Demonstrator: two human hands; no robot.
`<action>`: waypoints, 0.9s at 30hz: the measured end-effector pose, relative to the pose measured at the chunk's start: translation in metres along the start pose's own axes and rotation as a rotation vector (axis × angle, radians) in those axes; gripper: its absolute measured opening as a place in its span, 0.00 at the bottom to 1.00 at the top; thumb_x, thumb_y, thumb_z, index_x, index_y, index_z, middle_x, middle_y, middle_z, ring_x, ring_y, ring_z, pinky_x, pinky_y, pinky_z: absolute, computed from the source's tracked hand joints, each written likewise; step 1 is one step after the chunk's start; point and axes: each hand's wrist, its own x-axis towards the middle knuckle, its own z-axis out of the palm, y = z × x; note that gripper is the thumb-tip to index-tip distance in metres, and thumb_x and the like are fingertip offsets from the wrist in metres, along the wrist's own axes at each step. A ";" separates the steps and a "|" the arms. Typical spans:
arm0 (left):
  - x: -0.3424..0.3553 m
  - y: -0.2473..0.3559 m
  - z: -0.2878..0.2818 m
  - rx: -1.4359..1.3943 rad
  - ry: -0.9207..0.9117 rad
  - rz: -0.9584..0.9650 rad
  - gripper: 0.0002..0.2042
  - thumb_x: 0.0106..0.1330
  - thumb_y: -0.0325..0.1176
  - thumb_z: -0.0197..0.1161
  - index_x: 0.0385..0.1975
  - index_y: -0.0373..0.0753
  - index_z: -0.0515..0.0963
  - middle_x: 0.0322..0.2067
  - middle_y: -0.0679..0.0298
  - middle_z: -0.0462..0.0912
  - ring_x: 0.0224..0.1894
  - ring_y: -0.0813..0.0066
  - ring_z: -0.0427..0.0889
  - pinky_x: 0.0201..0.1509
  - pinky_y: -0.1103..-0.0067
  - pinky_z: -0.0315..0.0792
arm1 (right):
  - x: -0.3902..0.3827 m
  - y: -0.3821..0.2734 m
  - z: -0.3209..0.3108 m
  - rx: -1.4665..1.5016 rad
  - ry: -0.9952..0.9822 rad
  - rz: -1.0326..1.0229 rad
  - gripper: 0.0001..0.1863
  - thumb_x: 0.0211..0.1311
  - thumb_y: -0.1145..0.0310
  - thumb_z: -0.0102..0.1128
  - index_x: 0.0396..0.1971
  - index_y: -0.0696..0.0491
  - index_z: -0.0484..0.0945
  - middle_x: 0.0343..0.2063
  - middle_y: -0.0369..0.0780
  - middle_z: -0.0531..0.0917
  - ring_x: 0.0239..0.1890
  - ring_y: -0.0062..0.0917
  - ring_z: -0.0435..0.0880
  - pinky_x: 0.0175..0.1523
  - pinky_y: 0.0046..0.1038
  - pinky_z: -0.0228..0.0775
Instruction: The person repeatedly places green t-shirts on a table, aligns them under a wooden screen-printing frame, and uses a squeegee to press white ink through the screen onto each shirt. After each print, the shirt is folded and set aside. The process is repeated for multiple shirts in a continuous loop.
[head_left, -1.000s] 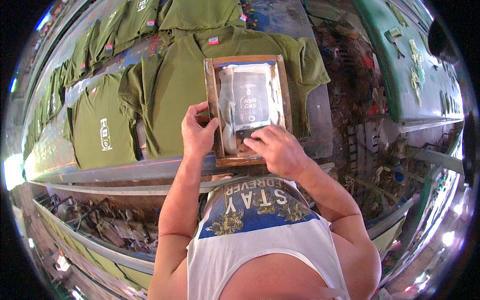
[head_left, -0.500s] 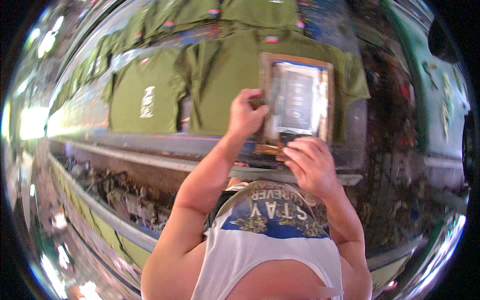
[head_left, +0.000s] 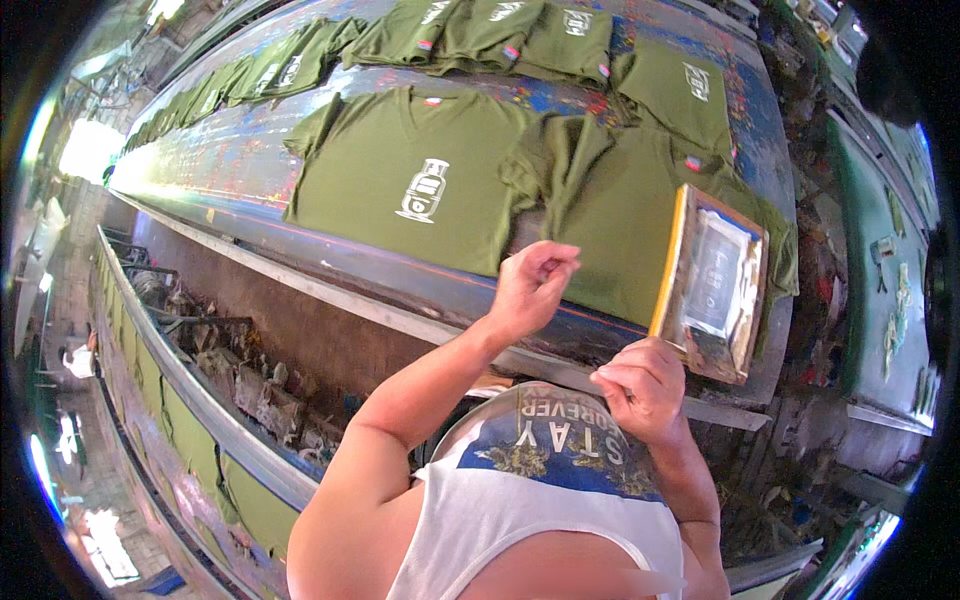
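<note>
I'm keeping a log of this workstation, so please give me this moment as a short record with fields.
Left hand: fingers curled, apart from the wooden-framed screen
Right hand: curled by the screen's near left corner; grip unclear
Screen position: over the right-hand olive shirt
Neighbouring shirt: olive, white bottle-shaped print
Back row: more olive shirts, several with white prints
Surface: long, paint-spotted table
</note>
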 end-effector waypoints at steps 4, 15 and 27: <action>-0.015 -0.006 -0.126 -0.022 0.227 0.053 0.07 0.77 0.21 0.72 0.50 0.34 0.91 0.41 0.67 0.93 0.42 0.84 0.87 0.48 0.80 0.84 | 0.037 -0.011 0.091 -0.031 -0.056 0.007 0.12 0.56 0.76 0.86 0.34 0.52 0.87 0.33 0.39 0.88 0.33 0.36 0.88 0.39 0.38 0.81; -0.043 -0.010 -0.341 0.595 0.324 0.114 0.17 0.68 0.21 0.75 0.56 0.36 0.87 0.45 0.58 0.90 0.44 0.64 0.90 0.53 0.71 0.84 | 0.067 0.032 0.205 -0.637 -0.414 0.067 0.19 0.57 0.73 0.78 0.50 0.56 0.90 0.52 0.40 0.88 0.58 0.38 0.86 0.63 0.44 0.78; 0.019 -0.017 -0.349 1.116 -0.074 0.297 0.36 0.60 0.42 0.85 0.69 0.42 0.80 0.58 0.56 0.82 0.63 0.48 0.79 0.69 0.55 0.76 | 0.134 0.053 0.190 -0.536 -0.134 -0.036 0.09 0.61 0.76 0.70 0.41 0.55 0.86 0.44 0.43 0.87 0.51 0.43 0.86 0.61 0.45 0.81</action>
